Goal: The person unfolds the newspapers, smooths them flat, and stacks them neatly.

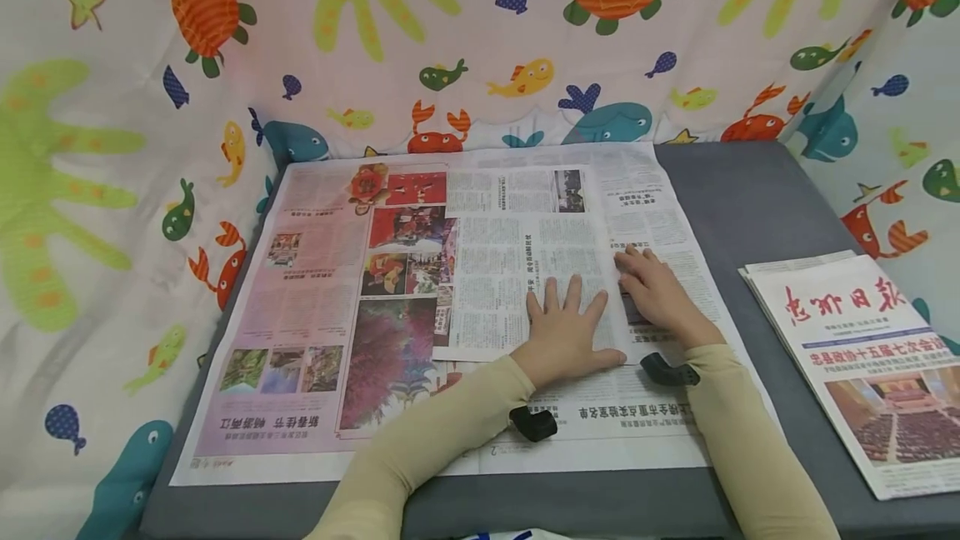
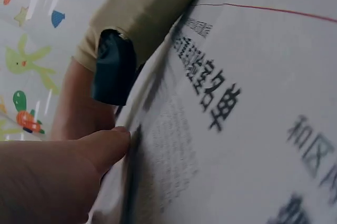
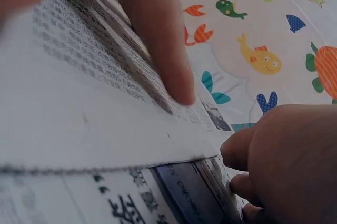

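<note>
A smaller newspaper sheet [image 1: 491, 273] lies on top of a large spread newspaper [image 1: 247, 307]. My left hand [image 1: 566, 336] rests palm down near the small sheet's lower right corner, fingers spread and thumb pointing right. Just beside it, my right hand [image 1: 660, 294] lies with its fingertips at the small sheet's right edge. In the right wrist view the bent fingers of the right hand [image 3: 289, 155] touch the paper by that edge. The left wrist view shows the left thumb [image 2: 110, 147] low over the printed page.
A grey table [image 1: 735, 182] bears the newspapers. At the right lies a folded newspaper stack [image 1: 855, 340] with a red title. A white cloth [image 1: 480, 48] printed with sea animals hangs behind and along the sides. Black straps [image 1: 534, 423] sit at both wrists.
</note>
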### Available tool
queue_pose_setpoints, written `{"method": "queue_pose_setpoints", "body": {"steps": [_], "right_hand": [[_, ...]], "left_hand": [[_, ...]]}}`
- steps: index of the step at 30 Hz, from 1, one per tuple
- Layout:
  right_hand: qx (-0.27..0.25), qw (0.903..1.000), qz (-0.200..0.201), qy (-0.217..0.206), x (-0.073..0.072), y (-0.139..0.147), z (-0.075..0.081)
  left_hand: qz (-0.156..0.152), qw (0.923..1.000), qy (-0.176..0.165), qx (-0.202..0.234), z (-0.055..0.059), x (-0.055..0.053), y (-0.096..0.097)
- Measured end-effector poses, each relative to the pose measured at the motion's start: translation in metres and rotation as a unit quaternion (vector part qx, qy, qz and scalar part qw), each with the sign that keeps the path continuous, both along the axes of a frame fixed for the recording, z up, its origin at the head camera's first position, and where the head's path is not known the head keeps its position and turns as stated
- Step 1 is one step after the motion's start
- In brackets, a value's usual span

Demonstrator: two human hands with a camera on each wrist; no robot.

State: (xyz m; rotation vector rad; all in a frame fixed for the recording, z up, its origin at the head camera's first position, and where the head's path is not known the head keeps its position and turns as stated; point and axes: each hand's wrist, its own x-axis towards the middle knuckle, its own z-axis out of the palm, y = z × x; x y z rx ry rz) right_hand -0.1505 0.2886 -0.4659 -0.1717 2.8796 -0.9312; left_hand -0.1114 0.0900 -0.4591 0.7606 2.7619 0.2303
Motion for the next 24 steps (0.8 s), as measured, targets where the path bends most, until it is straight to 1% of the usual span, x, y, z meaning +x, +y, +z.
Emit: {"method": "queue_pose_setpoints", "body": {"steps": [1,4,10,14,19,24], "right_hand": [[-0.001,1.0,0.001,0.001,0.0,0.0,-0.001],[0.004,0.9999,0.002,0.01,-0.001,-0.001,0.0],[0.0,0.9998,0.0,0.022,-0.004,-0.003,0.005],[-0.007,0.9998,0.002,0.018,-0.004,-0.003,0.005],[-0.015,0.9998,-0.006,0.012,-0.002,-0.002,0.003],[-0.018,0.9997,-0.017,0.007,0.0,-0.002,0.0]], "left_hand": [[0.002,1.0,-0.004,-0.002,-0.001,0.0,0.002],[0.004,0.9999,0.002,-0.009,-0.003,0.002,0.005],[0.008,0.9992,0.037,-0.014,-0.003,-0.001,0.006],[0.012,0.9993,0.034,-0.012,-0.001,-0.004,0.007],[0.013,0.9995,0.018,0.02,0.0,-0.01,0.005],[0.016,0.997,-0.001,0.075,0.001,-0.015,-0.001]]}}
